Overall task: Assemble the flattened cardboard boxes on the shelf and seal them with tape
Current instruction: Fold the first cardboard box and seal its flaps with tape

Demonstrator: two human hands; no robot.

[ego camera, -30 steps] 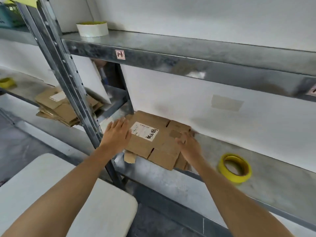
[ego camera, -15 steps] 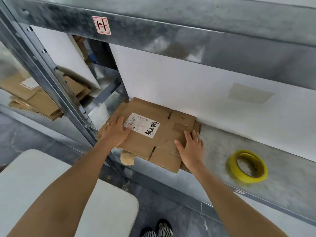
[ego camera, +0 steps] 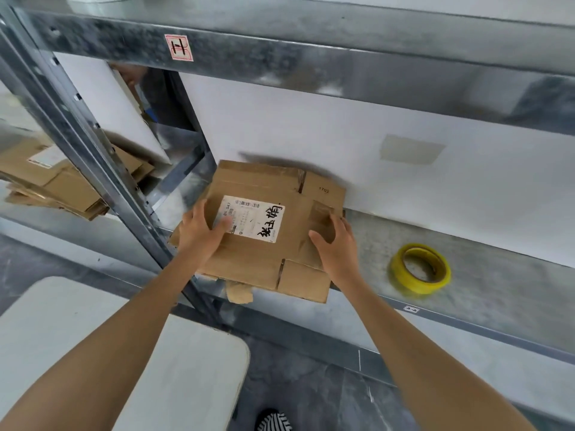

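On the shelf (ego camera: 497, 290): flattened box (ego camera: 255, 259) sits at the left end, right by the upright post (ego camera: 102, 157), front edge sticking out past the shelf lip. there's more cardboard peeking out under it, so it looks like the top of a small stack
label: white shipping label (ego camera: 252, 222) faces up, black marker scrawl on it
left hand (ego camera: 199, 231): grips the box's left edge, thumb on top at the label's corner
right hand (ego camera: 337, 247): grips the right edge, thumb on top, fingers curled over the side. can't see how far they reach under
step: my read, picking up the first flat. nothing opened or taped yet
next move: needs the flat pulled clear of the stack and the post, then squared open so the flaps can fold in, probably over the desk (ego camera: 124, 353) below
tape: yellow roll (ego camera: 420, 287) lies flat on the same shelf, well off to the right, untouched
other flats: another pile (ego camera: 56, 185) in the next bay to the left
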